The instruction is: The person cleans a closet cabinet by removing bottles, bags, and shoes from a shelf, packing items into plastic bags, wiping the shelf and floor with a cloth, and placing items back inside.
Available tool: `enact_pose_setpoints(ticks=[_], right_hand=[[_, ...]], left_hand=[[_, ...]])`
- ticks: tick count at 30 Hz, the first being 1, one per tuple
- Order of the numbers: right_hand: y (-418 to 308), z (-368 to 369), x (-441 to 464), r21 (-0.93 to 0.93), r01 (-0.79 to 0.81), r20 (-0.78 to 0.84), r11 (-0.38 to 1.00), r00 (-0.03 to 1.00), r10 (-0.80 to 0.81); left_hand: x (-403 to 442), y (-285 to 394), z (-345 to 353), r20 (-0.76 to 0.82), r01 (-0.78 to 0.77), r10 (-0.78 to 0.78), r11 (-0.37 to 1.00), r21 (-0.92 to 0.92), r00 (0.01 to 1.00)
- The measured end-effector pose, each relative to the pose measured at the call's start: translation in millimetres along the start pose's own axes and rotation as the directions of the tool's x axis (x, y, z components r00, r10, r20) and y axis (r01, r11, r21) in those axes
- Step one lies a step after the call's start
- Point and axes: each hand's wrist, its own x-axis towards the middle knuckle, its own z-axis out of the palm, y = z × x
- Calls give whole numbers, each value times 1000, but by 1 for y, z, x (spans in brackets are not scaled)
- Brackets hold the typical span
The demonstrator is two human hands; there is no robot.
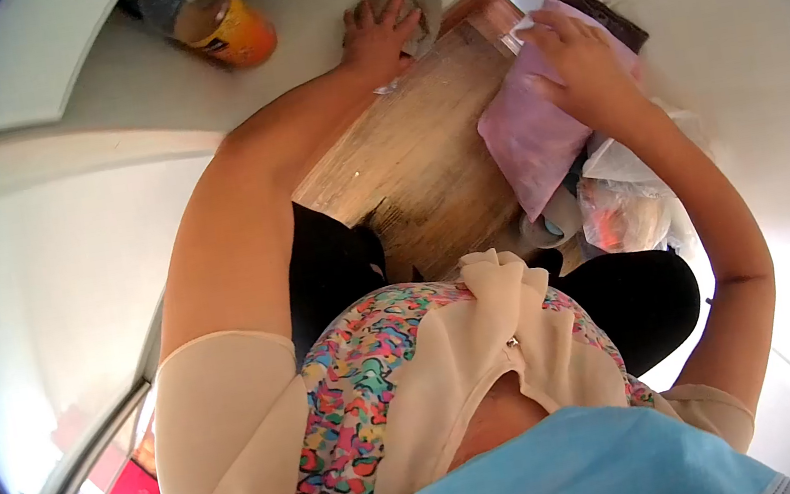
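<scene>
My left hand [375, 35] lies with its fingers spread on a grey-green cloth [422, 19] at the top middle, on the pale surface beside the wooden floor. On the right, my right hand [576, 60] is over a pink bag [535, 126], its thumb and fingers bent around a small white piece [522, 30] that looks like paper or plastic. The pink bag leans beside a dark brown block-like object [603, 14].
An orange-labelled bottle [234, 35] stands at the upper left. Clear plastic bags [624, 210] sit below the pink bag near my knee. The brown wooden floor [421, 142] lies between white walls, with a white panel [15, 58] at the left.
</scene>
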Motion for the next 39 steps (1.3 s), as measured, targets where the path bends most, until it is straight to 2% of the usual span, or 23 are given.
enact_pose_setpoints(ticks=[2,5,7,10,11,12,13,16,17,18,19,20,21,22,23,25,26,28,29,32,35,38,39], right_hand=[[21,-2,-38,-6,-90,34,996,995,90],[45,12,-68,-45,-169,-86,985,983,164],[55,26,-75,-54,-302,-212,952,935,285],[66,46,-86,-29,-339,-109,940,936,334],[68,48,-88,-44,-350,-54,936,936,347],[71,50,-87,-38,-350,-64,936,936,347],[73,50,-86,0,-348,-48,938,937,347],[75,50,-82,30,-344,-8,938,939,345],[75,51,-82,14,-346,11,938,938,346],[77,53,-83,19,-348,14,937,937,348],[79,56,-84,23,-350,28,936,937,349],[82,59,-84,23,-352,35,936,936,351],[85,62,-83,27,-355,31,934,935,354],[87,65,-85,81,-357,42,930,934,355],[88,66,-87,133,-357,51,924,934,354],[89,66,-86,135,-345,31,929,939,344],[88,66,-86,135,-332,10,934,943,333],[89,67,-86,120,-330,17,936,944,330],[89,68,-86,111,-323,25,940,946,323],[90,71,-87,127,-303,7,944,952,305],[87,70,-87,74,-298,11,952,955,298],[85,67,-87,29,-284,0,958,959,284],[83,67,-88,26,-281,3,959,960,281]], left_hand=[[3,6,7,-20,-1,0,999,-32,1000],[12,14,5,-25,50,-53,994,-99,998],[25,9,3,-11,82,-84,990,-118,996],[50,-6,12,-67,80,-88,989,-122,994],[65,-14,20,-130,85,-104,985,-148,986],[83,-22,23,-199,88,-122,981,-173,972],[101,-29,27,-200,87,-121,982,-169,972],[148,-35,29,-289,333,-393,913,-234,873],[167,-42,31,-284,331,-389,915,-232,877],[184,-47,26,-656,273,-228,961,-34,720],[199,-53,21,-891,283,31,943,176,453],[204,-45,-12,-893,281,36,943,179,449],[200,-29,-62,-520,290,-356,934,-208,776],[197,-14,-96,97,455,-474,738,-498,875],[197,-4,-113,95,449,-468,741,-499,879],[193,7,-129,240,573,-547,593,-566,802],[203,-10,-103,246,574,-543,594,-563,803],[233,-62,-28,-31,410,-469,801,-435,883],[229,-60,-24,-32,407,-466,803,-435,884],[207,-49,-13,2,186,-198,916,-357,980],[185,-30,13,62,-61,78,968,-242,995],[131,31,-6,70,33,-18,973,-230,997],[119,34,1,40,-5,13,980,-198,999]])
